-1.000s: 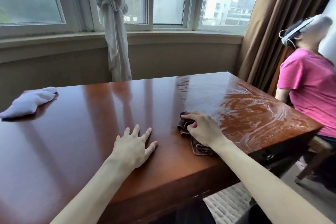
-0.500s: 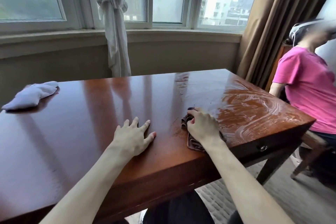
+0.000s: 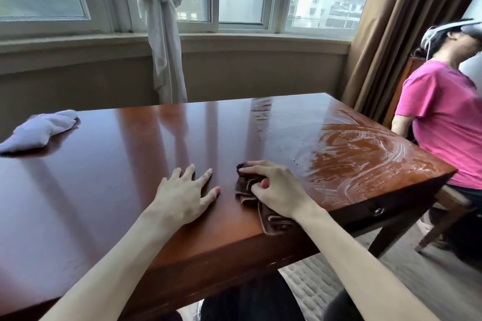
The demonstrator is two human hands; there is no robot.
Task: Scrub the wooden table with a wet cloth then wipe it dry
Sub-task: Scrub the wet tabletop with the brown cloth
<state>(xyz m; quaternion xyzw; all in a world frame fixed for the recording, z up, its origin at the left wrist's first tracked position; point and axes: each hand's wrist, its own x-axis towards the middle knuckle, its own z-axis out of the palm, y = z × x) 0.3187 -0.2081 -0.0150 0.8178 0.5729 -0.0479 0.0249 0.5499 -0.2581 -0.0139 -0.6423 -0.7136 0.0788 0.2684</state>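
Right hand [image 3: 276,190] grips brown cloth [image 3: 271,219] on wooden table [image 3: 104,177] — left hand [image 3: 182,195] flat, fingers spread.

Cloth [image 3: 246,185] on table [image 3: 104,164], right of centre

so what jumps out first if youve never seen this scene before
The swirled wet streaks across the right end of the glossy wooden table, with the right hand gripping a bunched brown cloth beside them. The left hand rests flat nearby, and a pale folded cloth lies at the far left corner.
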